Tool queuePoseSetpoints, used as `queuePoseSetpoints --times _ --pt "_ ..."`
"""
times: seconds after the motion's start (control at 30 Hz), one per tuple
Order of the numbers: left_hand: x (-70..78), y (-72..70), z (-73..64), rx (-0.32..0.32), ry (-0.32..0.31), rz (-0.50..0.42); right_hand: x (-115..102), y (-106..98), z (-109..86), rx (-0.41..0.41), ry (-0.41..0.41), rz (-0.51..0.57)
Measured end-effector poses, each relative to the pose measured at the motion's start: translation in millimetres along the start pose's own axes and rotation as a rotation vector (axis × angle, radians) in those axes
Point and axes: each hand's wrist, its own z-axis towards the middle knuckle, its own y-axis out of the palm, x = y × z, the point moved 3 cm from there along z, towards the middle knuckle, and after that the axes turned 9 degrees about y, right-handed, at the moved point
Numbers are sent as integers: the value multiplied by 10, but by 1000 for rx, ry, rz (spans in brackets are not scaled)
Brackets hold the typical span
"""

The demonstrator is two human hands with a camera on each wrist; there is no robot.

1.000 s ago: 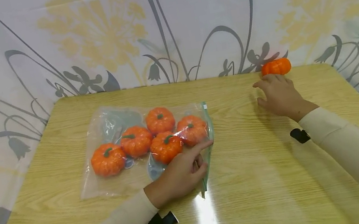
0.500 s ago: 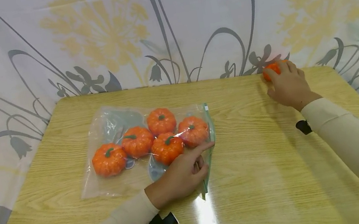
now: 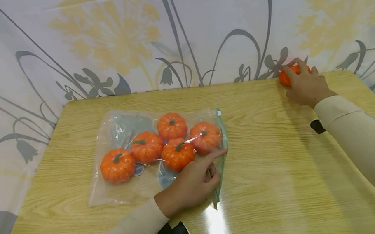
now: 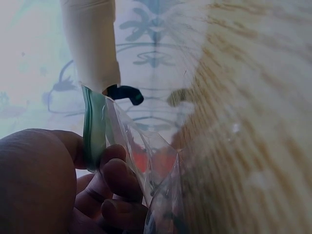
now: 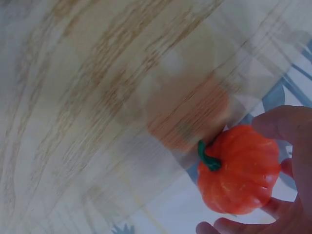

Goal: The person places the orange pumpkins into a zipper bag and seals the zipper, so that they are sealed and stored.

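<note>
A clear zip bag (image 3: 127,192) with a green zip edge lies flat on the table, several small orange toy pumpkins (image 3: 118,165) inside. My left hand (image 3: 188,188) grips the bag at its open-end edge; in the left wrist view, thumb and fingers pinch the green zip strip (image 4: 95,124). At the table's far right edge, my right hand (image 3: 308,87) holds another orange pumpkin (image 5: 241,168). The right wrist view shows this pumpkin tipped on its side, green stem facing the table, with the thumb on one side and fingers on the other.
The wooden table (image 3: 265,153) reaches back to a flower-patterned cloth (image 3: 193,19) that hangs right behind it. Black straps are on both wrists.
My right hand has moved back and slightly right, and its fingers have come round the lone pumpkin. The left hand and the bag stay in place; the head view shifted a little.
</note>
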Motion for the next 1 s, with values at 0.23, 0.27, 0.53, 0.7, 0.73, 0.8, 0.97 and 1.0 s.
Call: queuePoseSetpoints --times 0.23,0.27,0.53,0.7,0.73,0.8,0.97,1.0 --pt "-1 3 -11 -5 -9 10 26 -7 45 -4 13 18" --pt "0 0 -13 -3 -9 16 38 -7 57 1 17 17" --pt "5 -8 -9 3 7 39 235 40 101 26 97 31" --pt "24 -19 -16 1 4 44 279 54 91 71 91 51" --pt "26 -18 -16 0 3 43 287 49 83 73 88 55" --pt "25 -13 -12 -2 3 44 301 40 68 64 80 58" --pt "9 -8 -12 -7 -4 45 342 21 33 38 65 62" --pt "5 -9 -14 -7 -8 44 347 18 29 35 63 67"
